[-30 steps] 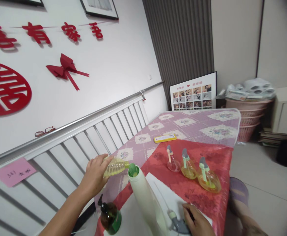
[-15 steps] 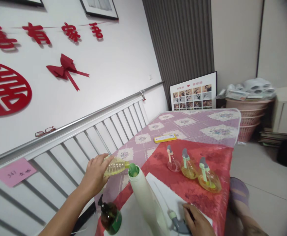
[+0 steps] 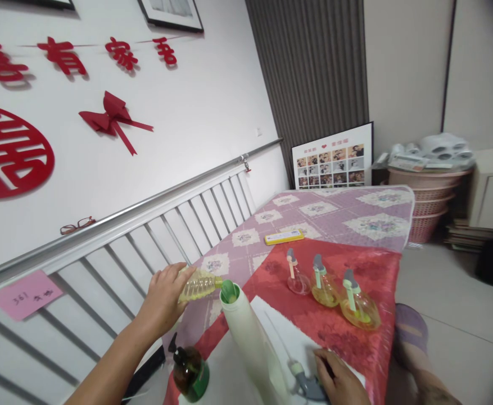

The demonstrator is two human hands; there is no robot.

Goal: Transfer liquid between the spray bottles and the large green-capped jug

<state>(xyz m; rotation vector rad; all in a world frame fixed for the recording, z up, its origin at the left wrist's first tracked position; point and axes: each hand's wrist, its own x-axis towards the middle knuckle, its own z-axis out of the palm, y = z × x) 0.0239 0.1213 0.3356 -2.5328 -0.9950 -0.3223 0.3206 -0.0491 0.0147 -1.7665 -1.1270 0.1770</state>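
Nothing moved: L hand (image 3: pixel 162 298) fingers clamp tipped bottle (image 3: pixel 199 285) at funnel (image 3: pixel 228 291), R hand (image 3: pixel 341 382) grips sprayer (image 3: pixel 307 387).

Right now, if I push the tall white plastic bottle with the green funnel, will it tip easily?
Probably: the tall white plastic bottle is narrow and high, and nothing visible grips it. The green funnel seems only to rest in its mouth, so it may fall off.

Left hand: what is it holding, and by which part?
The left hand holds a small clear bottle of yellow liquid by its bottom end, neck at the green funnel.
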